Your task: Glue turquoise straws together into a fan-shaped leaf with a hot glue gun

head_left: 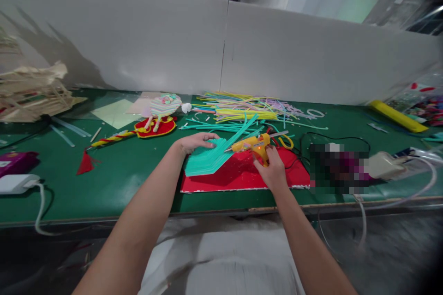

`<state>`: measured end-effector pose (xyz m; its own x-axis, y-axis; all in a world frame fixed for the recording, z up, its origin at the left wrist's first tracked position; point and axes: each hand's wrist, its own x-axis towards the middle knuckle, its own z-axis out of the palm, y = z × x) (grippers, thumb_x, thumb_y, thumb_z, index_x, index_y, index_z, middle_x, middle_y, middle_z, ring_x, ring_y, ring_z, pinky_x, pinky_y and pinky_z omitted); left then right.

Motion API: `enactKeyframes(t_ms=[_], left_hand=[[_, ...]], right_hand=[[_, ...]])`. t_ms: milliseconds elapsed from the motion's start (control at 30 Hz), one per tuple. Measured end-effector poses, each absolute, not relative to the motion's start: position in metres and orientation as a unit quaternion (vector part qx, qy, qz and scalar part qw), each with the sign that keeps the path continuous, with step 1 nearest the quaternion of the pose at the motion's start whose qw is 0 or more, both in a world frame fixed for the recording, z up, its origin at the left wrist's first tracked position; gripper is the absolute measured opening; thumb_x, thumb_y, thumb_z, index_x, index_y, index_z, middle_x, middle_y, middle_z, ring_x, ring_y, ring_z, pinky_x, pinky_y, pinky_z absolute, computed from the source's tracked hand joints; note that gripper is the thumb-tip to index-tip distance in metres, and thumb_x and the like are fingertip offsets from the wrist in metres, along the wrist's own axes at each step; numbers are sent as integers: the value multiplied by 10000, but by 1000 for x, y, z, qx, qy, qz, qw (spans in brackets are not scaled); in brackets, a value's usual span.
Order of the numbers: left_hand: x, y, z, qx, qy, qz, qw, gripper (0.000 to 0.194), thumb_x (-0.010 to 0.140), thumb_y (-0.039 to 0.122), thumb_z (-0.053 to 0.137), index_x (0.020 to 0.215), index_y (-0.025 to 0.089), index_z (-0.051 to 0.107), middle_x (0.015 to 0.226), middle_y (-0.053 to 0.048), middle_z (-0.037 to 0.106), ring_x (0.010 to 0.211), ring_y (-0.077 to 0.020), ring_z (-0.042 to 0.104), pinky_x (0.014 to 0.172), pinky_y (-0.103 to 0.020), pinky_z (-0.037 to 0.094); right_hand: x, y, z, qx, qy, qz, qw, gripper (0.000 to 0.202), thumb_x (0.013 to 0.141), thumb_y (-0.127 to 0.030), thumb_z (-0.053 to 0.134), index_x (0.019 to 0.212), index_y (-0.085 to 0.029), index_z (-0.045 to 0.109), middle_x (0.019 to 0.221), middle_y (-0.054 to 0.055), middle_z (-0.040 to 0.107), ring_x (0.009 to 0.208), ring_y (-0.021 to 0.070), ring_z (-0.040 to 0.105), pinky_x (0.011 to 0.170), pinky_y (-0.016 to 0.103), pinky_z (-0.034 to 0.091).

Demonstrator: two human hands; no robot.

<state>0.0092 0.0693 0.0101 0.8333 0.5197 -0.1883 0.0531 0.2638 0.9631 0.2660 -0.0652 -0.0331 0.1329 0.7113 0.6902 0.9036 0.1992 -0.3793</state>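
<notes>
A flat teal panel (pixel 207 161) of strips laid side by side is held by my left hand (pixel 200 142), its thumb resting on the top face. Loose teal strip ends stick out past the panel toward the upper right. My right hand (pixel 272 166) is wrapped around the handle of a yellow hot glue gun (pixel 254 144), with a glue stick coming out of its back. The gun's nozzle points left and reaches the panel's right edge; I cannot tell if it touches. Beneath both lies a red board (pixel 242 177) on the green table.
Behind the board lie bundles of coloured pipe cleaners (pixel 242 110) and yellow-handled scissors (pixel 287 142). A red-and-yellow fan-shaped craft piece (pixel 155 126) with a red tassel (pixel 86 163) is at left. White power adapters with cables (pixel 19 184) sit at both sides. A grey partition (pixel 155 41) stands behind.
</notes>
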Motion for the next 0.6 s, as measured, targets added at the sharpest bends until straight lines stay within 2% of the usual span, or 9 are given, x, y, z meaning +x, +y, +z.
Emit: enactKeyframes(t_ms=[600], left_hand=[[8,70,10,587,237,157,758,446,605,273,801,979,139,597,865,-32,682,708,-144,643,661,-253,508]], right_hand=[[265,-66,-30,-618,-651,-107,428,335,811,-315,524,1103,-156,562,1095,159,606,1056,263,577,846,381,509]])
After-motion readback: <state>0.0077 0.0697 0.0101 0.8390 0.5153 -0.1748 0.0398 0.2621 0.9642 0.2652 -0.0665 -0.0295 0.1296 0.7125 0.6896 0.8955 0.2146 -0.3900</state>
